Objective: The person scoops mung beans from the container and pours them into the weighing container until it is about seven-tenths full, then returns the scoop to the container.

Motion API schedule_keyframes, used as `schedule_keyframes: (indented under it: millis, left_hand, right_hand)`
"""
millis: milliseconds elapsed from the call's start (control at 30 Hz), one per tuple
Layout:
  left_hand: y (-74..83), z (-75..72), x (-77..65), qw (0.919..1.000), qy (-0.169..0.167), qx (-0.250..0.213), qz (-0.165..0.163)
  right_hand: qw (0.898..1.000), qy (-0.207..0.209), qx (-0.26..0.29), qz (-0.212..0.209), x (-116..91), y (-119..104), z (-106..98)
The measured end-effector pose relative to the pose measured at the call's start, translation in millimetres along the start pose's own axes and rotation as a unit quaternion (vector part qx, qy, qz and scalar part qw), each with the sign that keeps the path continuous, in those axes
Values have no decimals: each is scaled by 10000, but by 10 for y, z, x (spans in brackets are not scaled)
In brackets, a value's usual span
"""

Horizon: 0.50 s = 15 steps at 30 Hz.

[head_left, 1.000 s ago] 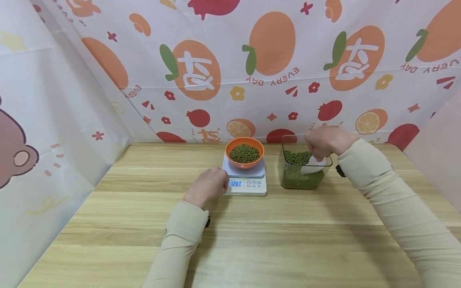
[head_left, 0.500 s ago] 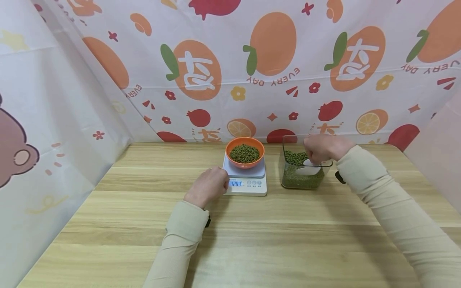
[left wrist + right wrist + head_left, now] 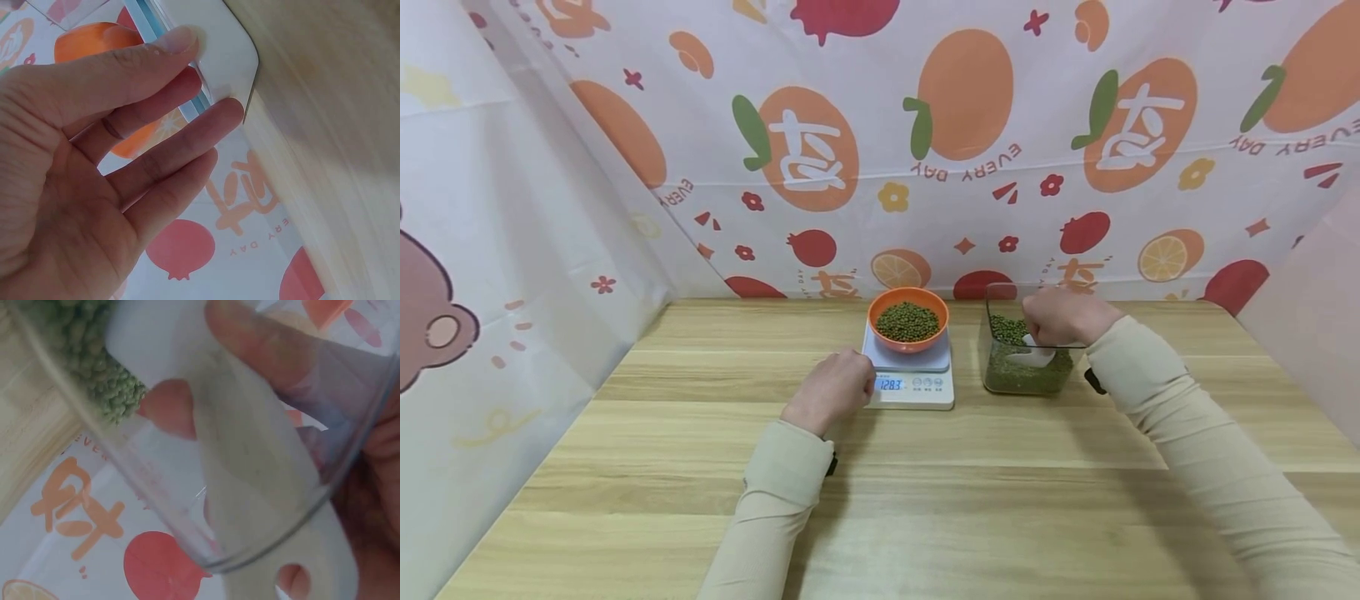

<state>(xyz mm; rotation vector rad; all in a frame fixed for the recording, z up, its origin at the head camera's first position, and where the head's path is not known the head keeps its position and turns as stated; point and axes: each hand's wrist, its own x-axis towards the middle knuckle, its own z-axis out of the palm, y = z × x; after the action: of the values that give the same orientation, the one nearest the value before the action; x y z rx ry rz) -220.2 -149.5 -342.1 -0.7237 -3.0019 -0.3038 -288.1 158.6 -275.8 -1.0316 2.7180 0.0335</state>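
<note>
Orange bowl [image 3: 908,319] stands on the white scale [image 3: 912,375], already well filled with green beans; the display is lit. Left hand [image 3: 829,389] steadies the scale's near-left corner, fingers [image 3: 187,106] nearly straight, thumb on top of the edge and fingertips against its side. Right hand [image 3: 1056,316] is curled round a white scoop [image 3: 1032,357], whose bowl lies just below those fingers inside the clear container [image 3: 1028,371] of beans. Judgement: weighing is largely done; at most small top-ups appear to be left.
</note>
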Motion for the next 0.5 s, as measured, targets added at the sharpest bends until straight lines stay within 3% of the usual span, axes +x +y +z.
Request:
schedule_keyframes:
  millis: [500]
  left_hand:
    - [3,5,-1,10000,-36,-33,-77]
  right_hand:
    - [9993,297,128,-206,4,27,55]
